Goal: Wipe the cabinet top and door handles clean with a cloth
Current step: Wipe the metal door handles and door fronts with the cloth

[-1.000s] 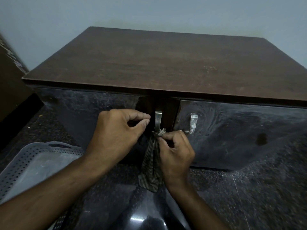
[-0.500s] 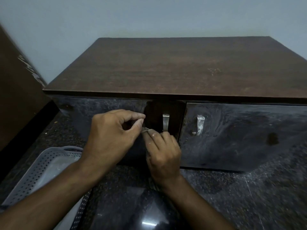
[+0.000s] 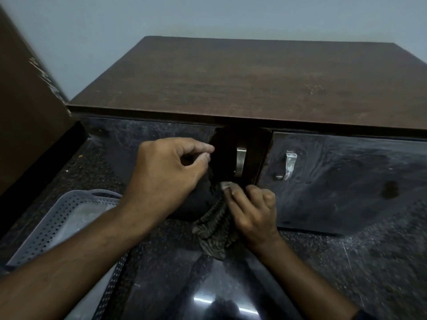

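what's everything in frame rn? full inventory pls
cabinet top: 1, dark brown wood, centre, nothing on it
doors: 2, glossy black, smudged, cabinet front; left one seems pulled ajar
handles: 2, silver metal, at the centre gap, one on each door
cloth: 1, dark striped, hangs below the left handle
basket: 1, grey perforated plastic, on floor at lower left
floor: dark speckled, polished
wall: pale blue-grey, behind cabinet
brown panel: 1, at far left, cut off by frame
left hand: pinches the left door's edge
right hand: grips the cloth just under the left handle
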Tool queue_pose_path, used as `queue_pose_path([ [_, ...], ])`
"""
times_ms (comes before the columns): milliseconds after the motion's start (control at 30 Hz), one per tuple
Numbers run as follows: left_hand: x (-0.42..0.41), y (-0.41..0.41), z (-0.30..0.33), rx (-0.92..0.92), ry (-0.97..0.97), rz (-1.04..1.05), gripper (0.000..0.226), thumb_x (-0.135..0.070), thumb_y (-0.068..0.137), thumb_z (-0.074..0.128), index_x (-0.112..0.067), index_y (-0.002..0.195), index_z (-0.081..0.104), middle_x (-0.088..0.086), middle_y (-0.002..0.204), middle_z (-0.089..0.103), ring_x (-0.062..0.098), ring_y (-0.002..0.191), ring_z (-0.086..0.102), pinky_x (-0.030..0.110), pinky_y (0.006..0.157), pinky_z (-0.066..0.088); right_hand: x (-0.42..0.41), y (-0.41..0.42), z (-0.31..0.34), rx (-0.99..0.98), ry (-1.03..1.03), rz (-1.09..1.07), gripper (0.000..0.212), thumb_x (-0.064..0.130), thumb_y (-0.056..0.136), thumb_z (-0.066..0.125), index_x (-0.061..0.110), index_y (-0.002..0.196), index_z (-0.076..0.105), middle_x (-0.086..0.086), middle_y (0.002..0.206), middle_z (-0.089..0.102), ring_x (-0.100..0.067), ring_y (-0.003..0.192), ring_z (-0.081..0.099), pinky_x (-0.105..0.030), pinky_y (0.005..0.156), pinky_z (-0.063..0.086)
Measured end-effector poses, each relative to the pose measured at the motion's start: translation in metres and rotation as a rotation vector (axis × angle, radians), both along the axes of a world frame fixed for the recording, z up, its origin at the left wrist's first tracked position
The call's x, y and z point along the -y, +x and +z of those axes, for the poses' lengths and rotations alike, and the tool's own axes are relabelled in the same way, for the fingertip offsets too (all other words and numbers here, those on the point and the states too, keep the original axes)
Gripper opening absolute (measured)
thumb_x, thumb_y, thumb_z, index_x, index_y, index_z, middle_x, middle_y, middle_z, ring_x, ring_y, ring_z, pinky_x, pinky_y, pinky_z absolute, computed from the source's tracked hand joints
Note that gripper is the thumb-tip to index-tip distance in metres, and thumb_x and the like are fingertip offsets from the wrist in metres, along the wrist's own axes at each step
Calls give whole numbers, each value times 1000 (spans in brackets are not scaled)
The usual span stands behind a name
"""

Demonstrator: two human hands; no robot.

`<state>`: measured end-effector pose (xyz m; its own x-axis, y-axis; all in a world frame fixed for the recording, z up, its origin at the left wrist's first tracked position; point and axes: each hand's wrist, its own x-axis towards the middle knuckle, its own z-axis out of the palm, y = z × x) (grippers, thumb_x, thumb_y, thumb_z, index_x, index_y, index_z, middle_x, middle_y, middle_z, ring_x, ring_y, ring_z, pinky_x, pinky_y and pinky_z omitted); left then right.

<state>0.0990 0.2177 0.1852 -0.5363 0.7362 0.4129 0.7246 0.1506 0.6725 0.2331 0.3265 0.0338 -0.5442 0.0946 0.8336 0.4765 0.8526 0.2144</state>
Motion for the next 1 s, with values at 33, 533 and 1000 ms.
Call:
queue_pose_path([
  [33,0,0,-1,8,-44,-33,15,-19,84,75,-26,97,79,-23,83,71,-15,76,66,0,68,45,-3,5,-2,2,-33,0,12,9,91,67,8,92,78,-7,97,75,-25,81,49,-38,68,35],
  [533,-14,5,-19,-33,-195,-200,22,-23,86,74,-26,108,76,-22,104,70,-27,86,52,-5,79,40,5,16,18,-193,-424,-60,9,-3,84,71,0,91,76,-11,70,58,-24,48,53,-35,40,45],
  [1000,-18,11,-24,105,-137,-223,27,-17,87,73,-24,113,74,-23,103,71,-16,97,63,1,82,46,8,17,-14,-156,-482,-73,19,-1,89,60,2,100,75,-11,76,61,-24,47,55,-36,37,47],
])
